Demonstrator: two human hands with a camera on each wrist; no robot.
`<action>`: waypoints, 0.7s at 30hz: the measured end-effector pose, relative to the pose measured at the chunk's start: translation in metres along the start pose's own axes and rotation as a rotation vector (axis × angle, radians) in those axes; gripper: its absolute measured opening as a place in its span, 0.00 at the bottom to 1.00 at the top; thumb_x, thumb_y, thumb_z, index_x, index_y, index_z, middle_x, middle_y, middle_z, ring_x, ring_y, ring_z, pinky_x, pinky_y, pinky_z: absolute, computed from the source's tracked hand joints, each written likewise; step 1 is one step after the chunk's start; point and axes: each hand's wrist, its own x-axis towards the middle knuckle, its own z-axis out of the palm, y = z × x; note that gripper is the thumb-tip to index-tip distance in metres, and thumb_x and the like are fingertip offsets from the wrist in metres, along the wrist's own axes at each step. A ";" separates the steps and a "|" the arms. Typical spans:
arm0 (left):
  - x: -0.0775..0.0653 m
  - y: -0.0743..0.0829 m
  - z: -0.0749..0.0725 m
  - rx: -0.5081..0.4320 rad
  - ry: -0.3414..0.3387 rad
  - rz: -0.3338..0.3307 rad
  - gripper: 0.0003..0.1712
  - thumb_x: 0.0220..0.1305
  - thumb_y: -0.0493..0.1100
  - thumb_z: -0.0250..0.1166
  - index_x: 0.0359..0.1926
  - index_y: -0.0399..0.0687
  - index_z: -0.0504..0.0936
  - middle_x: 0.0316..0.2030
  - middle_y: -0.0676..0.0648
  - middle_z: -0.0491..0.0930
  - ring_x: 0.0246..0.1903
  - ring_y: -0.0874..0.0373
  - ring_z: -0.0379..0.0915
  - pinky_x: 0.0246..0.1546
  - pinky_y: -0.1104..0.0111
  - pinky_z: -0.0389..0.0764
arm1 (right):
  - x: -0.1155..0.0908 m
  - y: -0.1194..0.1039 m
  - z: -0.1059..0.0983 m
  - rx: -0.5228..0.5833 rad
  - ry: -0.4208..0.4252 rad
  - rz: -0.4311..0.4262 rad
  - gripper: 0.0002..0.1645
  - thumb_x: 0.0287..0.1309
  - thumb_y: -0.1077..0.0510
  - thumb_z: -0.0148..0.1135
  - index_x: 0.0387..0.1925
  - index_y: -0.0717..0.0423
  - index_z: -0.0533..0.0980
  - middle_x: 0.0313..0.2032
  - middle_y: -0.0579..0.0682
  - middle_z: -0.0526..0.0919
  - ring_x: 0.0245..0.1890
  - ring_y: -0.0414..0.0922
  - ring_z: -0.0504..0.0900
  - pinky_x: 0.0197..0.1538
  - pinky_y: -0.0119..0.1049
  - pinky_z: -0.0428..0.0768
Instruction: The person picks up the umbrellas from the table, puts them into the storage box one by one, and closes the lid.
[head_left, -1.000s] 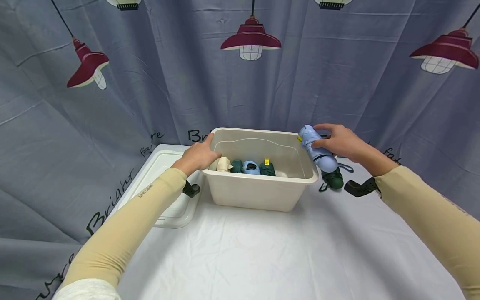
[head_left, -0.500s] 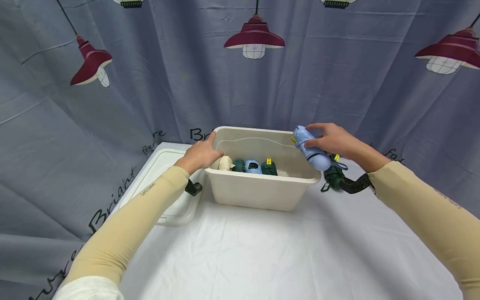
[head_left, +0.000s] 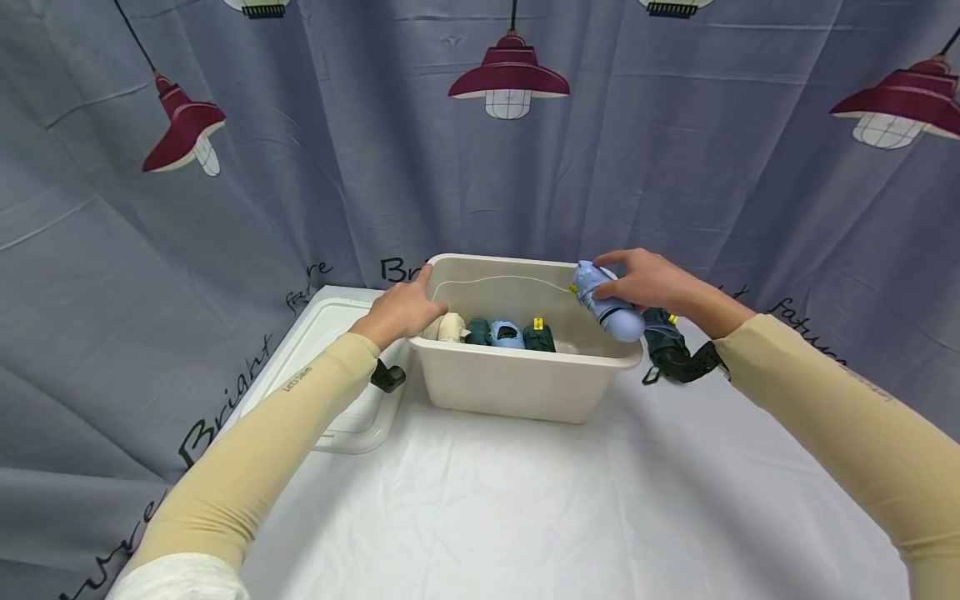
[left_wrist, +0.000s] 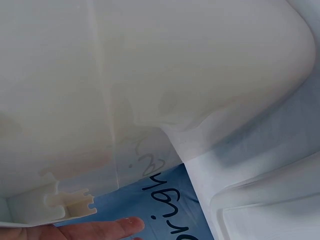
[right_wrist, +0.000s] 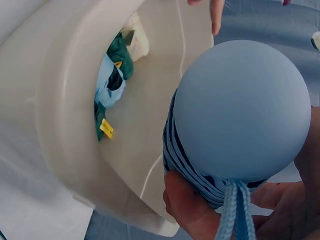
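Observation:
My right hand (head_left: 641, 282) grips a folded light-blue umbrella (head_left: 606, 304) by its body, tilted over the right end of a cream plastic storage box (head_left: 502, 387). In the right wrist view its round handle end (right_wrist: 242, 110) faces the camera, with a wrist cord hanging from it. At the box's left end my left hand (head_left: 402, 312) holds the rim, thumb on the inner side; in the left wrist view a finger (left_wrist: 107, 229) shows just under the rim. Inside stand several bundled umbrellas in a row: cream (head_left: 451, 327), green (head_left: 478, 332), blue (head_left: 507, 335) and green with a yellow tag (head_left: 538, 337).
A dark green folded umbrella (head_left: 663, 342) lies on the white table to the right of the box, partly hidden by the right wrist's strap. The white lid (head_left: 360, 429) lies at the left, under the left arm. A grey-blue curtain (head_left: 360, 167) hangs close behind.
My right hand has carried the light-blue umbrella left, from beyond the box's right rim to over its right end. The left hand has stayed on the rim.

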 end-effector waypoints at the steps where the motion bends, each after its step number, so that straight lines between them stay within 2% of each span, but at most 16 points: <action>1: 0.000 0.000 0.000 -0.003 0.001 0.002 0.50 0.65 0.61 0.53 0.81 0.56 0.42 0.65 0.35 0.73 0.58 0.40 0.75 0.52 0.48 0.75 | 0.001 -0.001 0.001 -0.010 -0.004 -0.003 0.41 0.64 0.48 0.63 0.74 0.56 0.62 0.62 0.71 0.70 0.45 0.57 0.80 0.38 0.42 0.84; 6: 0.000 0.000 0.000 -0.015 0.003 0.007 0.49 0.65 0.60 0.54 0.81 0.56 0.43 0.63 0.35 0.75 0.54 0.41 0.76 0.50 0.49 0.75 | 0.005 -0.006 0.002 -0.024 -0.045 -0.005 0.40 0.65 0.49 0.61 0.74 0.56 0.62 0.63 0.71 0.69 0.44 0.56 0.80 0.37 0.41 0.84; 13: 0.001 0.000 0.000 -0.011 -0.002 0.001 0.50 0.64 0.61 0.53 0.81 0.55 0.43 0.64 0.35 0.74 0.55 0.41 0.76 0.50 0.49 0.75 | 0.012 -0.015 0.006 -0.005 -0.101 0.022 0.40 0.66 0.50 0.61 0.75 0.57 0.61 0.64 0.70 0.68 0.45 0.56 0.81 0.39 0.42 0.85; 17: 0.001 -0.001 0.000 -0.008 -0.002 0.000 0.51 0.64 0.61 0.53 0.81 0.55 0.42 0.65 0.35 0.73 0.56 0.41 0.75 0.51 0.49 0.75 | 0.018 -0.019 0.009 -0.016 -0.126 0.026 0.40 0.66 0.50 0.61 0.75 0.58 0.61 0.63 0.70 0.68 0.43 0.54 0.82 0.39 0.41 0.85; 21: 0.000 0.000 0.000 -0.004 0.012 0.008 0.50 0.63 0.61 0.53 0.81 0.55 0.43 0.62 0.35 0.75 0.53 0.42 0.77 0.49 0.49 0.75 | 0.024 -0.021 0.012 -0.014 -0.157 0.019 0.40 0.66 0.51 0.60 0.75 0.60 0.61 0.63 0.70 0.69 0.40 0.52 0.82 0.37 0.39 0.84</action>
